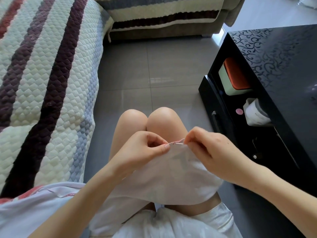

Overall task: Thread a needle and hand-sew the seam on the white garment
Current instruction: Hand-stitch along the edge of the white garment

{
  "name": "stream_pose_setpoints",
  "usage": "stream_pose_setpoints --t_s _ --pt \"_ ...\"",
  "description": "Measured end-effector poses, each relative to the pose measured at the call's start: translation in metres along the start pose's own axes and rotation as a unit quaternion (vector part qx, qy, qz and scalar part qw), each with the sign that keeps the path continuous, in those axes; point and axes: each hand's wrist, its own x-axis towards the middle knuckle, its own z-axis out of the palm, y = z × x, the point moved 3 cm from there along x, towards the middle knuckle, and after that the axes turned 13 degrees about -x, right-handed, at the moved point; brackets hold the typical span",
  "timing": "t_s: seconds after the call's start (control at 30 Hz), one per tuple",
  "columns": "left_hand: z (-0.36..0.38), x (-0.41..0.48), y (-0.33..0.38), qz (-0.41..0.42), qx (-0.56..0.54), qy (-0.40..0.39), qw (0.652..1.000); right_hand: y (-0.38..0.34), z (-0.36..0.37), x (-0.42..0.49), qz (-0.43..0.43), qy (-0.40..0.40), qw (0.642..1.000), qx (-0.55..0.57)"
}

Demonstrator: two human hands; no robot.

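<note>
Upper left of frame: quilted sofa cover (42, 83), cream with dark purple, grey-blue and red stripes, fills most of the left side. A second sofa section (163, 14) with the same striped cover runs along the top edge. Centre: grey tiled floor (145, 74) between them.

Right side: glossy black counter (283, 66) with a scroll pattern on top and an open lower shelf. On that shelf: a pale box with an orange lid (235, 76), below it in frame a white container (255, 112), and a small pink disc (239, 111) just beside the container.

Lower centre: white garment (163, 177) draped over the person's bare thighs, its upper edge lifted just below the knees (147, 121).

Left hand (142, 152): thumb and forefinger pinching the garment's upper edge, other fingers curled. Right hand (211, 152): fingertips pinched on the pink thread (176, 142) at the same edge, just right of the left hand. The thread runs in short stitches along the edge between both hands. Needle: too small to make out, can't tell if it sits in the right pinch.
</note>
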Motion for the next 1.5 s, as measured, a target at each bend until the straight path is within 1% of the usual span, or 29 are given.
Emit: stream_pose_setpoints --t_s 0.1,0.2,0.83,1.03,1.2,1.37,1.43,1.5 --pt "0.001 0.001 0.0 0.011 0.001 0.001 1.0 -0.005 0.005 -0.003 -0.026 0.061 0.996 -0.059" --pt "0.002 0.0 0.0 0.02 -0.005 0.001 1.0 -0.006 0.007 -0.002 -0.024 0.085 0.993 -0.078" --pt "0.004 -0.003 0.002 0.033 -0.042 -0.021 0.998 -0.008 0.013 0.003 -0.032 0.079 0.991 -0.106" --pt "0.006 -0.004 0.004 0.04 -0.04 -0.023 0.998 -0.016 0.013 0.006 -0.045 0.083 0.986 -0.134" --pt "0.004 -0.006 0.003 0.038 -0.036 -0.028 0.998 -0.015 0.015 0.006 -0.04 0.067 0.99 -0.115" --pt "0.001 -0.006 0.002 0.04 -0.015 -0.004 0.999 -0.01 0.009 0.006 -0.015 0.051 0.996 -0.065" --pt "0.002 -0.006 0.003 0.04 -0.007 -0.003 0.999 -0.008 0.009 0.005 0.002 0.032 0.998 -0.045" --pt "0.003 -0.005 0.002 0.035 -0.014 -0.011 0.999 -0.005 0.009 0.006 0.026 0.005 1.0 0.001"
